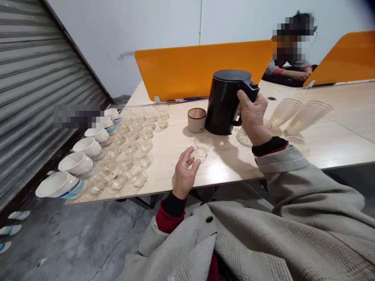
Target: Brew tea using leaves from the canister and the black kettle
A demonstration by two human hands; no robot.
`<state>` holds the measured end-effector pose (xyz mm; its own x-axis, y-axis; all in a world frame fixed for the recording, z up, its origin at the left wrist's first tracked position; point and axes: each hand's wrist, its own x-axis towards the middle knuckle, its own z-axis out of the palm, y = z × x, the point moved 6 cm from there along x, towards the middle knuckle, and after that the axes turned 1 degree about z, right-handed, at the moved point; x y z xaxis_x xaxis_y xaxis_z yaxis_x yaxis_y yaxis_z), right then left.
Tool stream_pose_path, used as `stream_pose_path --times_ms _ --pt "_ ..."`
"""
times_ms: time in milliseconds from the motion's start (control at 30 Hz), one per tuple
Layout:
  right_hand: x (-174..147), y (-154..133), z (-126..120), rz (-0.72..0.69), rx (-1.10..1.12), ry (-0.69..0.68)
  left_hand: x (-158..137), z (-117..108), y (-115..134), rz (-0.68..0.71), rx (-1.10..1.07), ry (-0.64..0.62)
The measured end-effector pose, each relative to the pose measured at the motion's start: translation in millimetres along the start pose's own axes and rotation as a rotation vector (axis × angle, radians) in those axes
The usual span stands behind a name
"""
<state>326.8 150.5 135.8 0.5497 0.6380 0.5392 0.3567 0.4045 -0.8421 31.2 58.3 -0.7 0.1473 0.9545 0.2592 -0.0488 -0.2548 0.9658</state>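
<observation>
Head view: black cylindrical kettle (pixel 222 103), nearly upright at the pale wood-topped tabletop (pixel 164 164), gripped in the right hand (pixel 253 111); clear plastic cup (pixel 204 141), just before the kettle, left hand (pixel 185 171) curled at its side, whether grasping cannot be told; step in hand, apparently, positioning both; next move calls for steadiness.

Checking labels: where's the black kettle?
Head view, just right of centre: the black kettle is in the right hand, immediately right of the cream canister.
</observation>
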Motion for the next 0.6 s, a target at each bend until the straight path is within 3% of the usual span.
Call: stream_pose_path --times_ms 100,600 --pt "-17 -10 -13 -0.009 0.008 0.083 0 -1 0 0.001 -0.006 0.011" --pt "-88 -67 -69 -0.018 0.082 0.129 1 1 3 0.030 -0.004 0.004"
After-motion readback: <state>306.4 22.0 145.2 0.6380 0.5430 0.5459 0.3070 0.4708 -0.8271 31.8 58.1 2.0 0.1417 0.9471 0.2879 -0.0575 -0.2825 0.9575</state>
